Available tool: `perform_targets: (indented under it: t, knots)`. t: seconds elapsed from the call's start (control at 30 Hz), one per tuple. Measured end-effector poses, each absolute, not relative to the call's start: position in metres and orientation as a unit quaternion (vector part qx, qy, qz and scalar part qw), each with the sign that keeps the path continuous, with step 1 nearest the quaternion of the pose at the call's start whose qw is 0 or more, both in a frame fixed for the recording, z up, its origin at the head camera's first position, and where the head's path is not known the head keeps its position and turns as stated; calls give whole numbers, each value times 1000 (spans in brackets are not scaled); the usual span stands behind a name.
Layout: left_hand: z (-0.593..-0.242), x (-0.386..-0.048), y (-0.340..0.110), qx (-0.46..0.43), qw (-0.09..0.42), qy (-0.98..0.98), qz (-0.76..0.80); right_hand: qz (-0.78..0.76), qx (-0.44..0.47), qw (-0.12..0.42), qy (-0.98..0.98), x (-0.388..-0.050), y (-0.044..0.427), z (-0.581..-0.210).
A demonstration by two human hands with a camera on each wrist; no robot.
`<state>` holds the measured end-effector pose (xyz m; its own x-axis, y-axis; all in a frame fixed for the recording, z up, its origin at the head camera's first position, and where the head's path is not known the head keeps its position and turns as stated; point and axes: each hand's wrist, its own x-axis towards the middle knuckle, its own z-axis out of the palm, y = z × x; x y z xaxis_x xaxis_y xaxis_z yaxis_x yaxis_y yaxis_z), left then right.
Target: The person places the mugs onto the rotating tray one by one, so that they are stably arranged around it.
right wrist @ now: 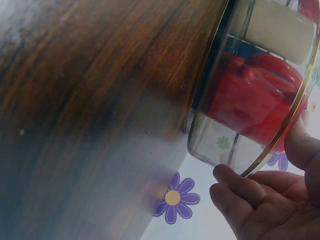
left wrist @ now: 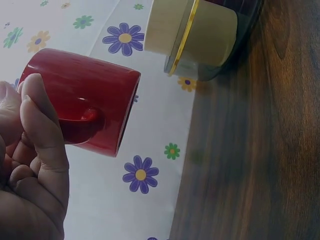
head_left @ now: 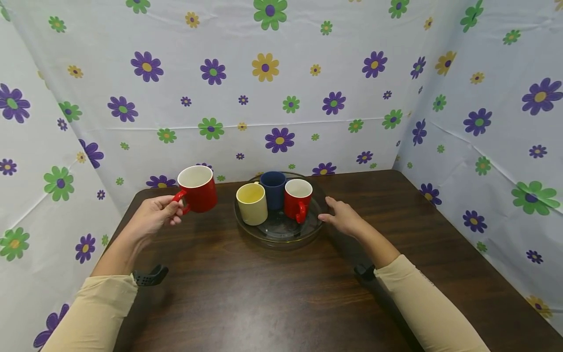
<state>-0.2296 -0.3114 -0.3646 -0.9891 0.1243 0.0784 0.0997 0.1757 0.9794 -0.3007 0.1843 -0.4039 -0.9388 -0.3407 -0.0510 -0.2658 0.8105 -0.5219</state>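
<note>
My left hand (head_left: pixel 156 215) pinches the handle of a large red mug (head_left: pixel 200 190) with a white inside, held up off the table, left of a round clear glass dish (head_left: pixel 281 239) with a gold rim. In the left wrist view the fingers close on that handle, and the mug (left wrist: pixel 85 100) lies sideways in the picture. My right hand (head_left: pixel 345 217) holds the dish's right edge, thumb over the rim and fingers along the outer wall. Standing in the dish are a cream-yellow mug (head_left: pixel 252 208), a dark blue mug (head_left: pixel 273 188) and a smaller red mug (head_left: pixel 295 203).
The dish rests on a dark brown wooden table (head_left: pixel 246 298), near its back edge. Flower-printed white cloth (head_left: pixel 246 44) hangs behind the table and on both sides.
</note>
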Motion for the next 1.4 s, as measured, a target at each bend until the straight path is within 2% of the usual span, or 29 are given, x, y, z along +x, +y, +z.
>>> perform_targets:
  t: [0.23, 0.43, 1.4]
  knots:
    - [-361, -229, -306, 83, 12, 782, 617, -272, -163, 75, 945, -298, 184, -402]
    - [-359, -229, -300, 105, 12, 771, 628, -265, -189, 57, 944, -295, 185, -399]
    - [-348, -233, -273, 136, 37, 758, 637, -275, -166, 70, 944, -299, 185, -402]
